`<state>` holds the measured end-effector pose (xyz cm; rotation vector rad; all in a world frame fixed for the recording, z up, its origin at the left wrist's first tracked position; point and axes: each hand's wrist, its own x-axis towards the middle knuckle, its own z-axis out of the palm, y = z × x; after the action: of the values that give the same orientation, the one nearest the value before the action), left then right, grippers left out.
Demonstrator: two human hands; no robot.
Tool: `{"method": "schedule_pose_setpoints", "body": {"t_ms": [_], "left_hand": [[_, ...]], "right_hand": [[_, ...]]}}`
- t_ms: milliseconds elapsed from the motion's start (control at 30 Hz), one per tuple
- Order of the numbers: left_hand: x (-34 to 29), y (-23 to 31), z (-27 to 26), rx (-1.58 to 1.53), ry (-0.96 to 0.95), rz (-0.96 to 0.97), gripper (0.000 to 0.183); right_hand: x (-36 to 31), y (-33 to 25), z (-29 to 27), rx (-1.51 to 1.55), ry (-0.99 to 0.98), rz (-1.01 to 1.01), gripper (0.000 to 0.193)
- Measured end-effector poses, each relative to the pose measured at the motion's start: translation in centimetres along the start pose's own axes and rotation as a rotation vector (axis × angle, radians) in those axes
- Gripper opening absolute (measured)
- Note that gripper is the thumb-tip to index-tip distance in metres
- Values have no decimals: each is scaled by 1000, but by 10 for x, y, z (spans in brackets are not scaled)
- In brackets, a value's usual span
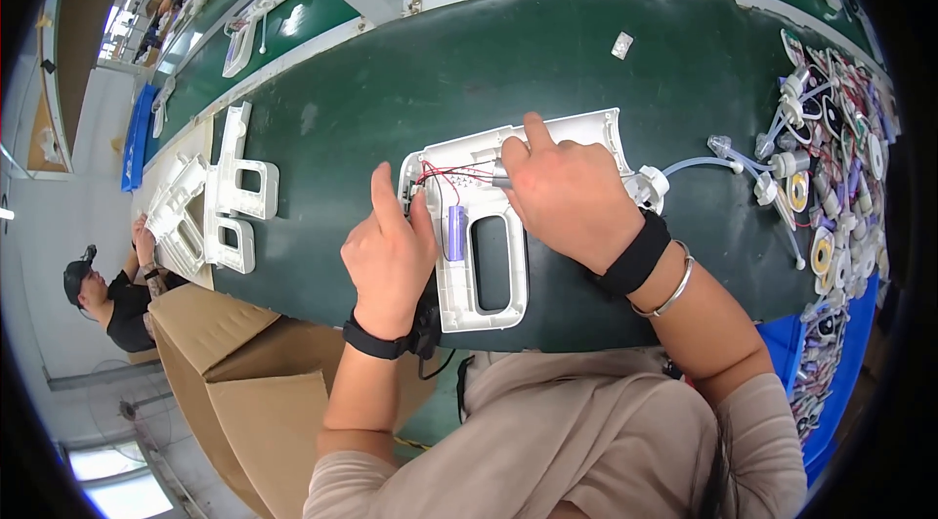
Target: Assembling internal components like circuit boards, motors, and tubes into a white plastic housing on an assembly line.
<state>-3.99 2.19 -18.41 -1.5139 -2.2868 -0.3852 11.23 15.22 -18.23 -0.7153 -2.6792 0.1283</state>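
A white plastic handle-shaped housing half [518, 309] lies hollow side up on the green table in front of me. My left hand [383, 250] is at its left end, thumb on the inside of the rim beside a small dark part, index finger stretched away. Bent over the upper part of the housing, my right hand [572, 192] has its fingertips at a metal motor [501, 174], partly hidden, with its index finger extended. Red and black wires [449, 170] run from the motor toward the left end. A purple battery cell [456, 233] lies in the housing beside the grip opening.
A white nozzle piece [648, 189] with clear tubing [699, 163] sits right of the housing. Wired parts [831, 157] are heaped at the right edge, above a blue bin [845, 363]. White housings [239, 192] lie left, near a cardboard box [264, 392]; another person [127, 309] sits beyond.
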Motion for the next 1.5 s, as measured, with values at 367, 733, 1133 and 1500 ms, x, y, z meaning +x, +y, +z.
{"method": "schedule_pose_setpoints", "body": {"t_ms": [367,733,1133,1500], "left_hand": [[1,-3,2,31,121,115,32],[3,-7,5,-9,128,109,33],[1,-11,9,-33,44,105,33],[-2,-31,6,-362,-180,33,40]], "right_hand": [[-2,2,7,16,84,0,12],[0,0,9,59,-13,56,24],[3,2,10,95,57,46,12],[0,2,16,60,114,70,14]]}}
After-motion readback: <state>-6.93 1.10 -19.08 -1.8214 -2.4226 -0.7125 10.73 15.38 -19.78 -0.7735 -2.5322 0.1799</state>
